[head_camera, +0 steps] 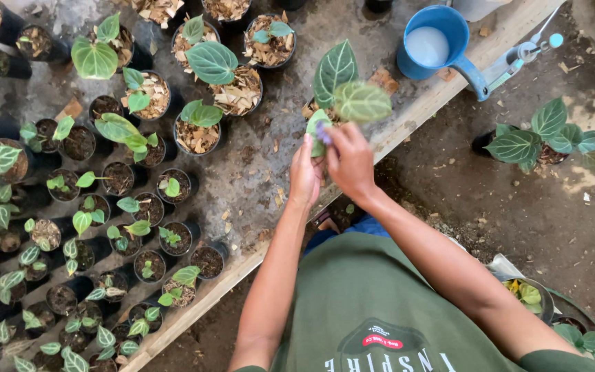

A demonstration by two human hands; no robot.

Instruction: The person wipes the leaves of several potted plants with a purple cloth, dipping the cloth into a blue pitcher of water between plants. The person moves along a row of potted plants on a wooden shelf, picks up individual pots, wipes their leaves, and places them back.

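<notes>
Seedling [344, 86] with two veined green leaves sits up at the bench edge, and both hands are right on it! Left hand [306, 176] has its fingers curled up against the lowest small leaf, right hand [350, 162] is pinching a little purple bit [322, 131] at the plant's base; whether it's a clip or a tag, I can't tell. Just beyond, on the wooden plank edge [421, 110], a blue scoop [435, 43] holds white powder. Spreading away left across the grey bench [256, 158], rows of black pots [197, 136] with bark chips and young leaves. Down right on the dirt floor [490, 200], another potted plant [542, 138] stands well apart.
</notes>
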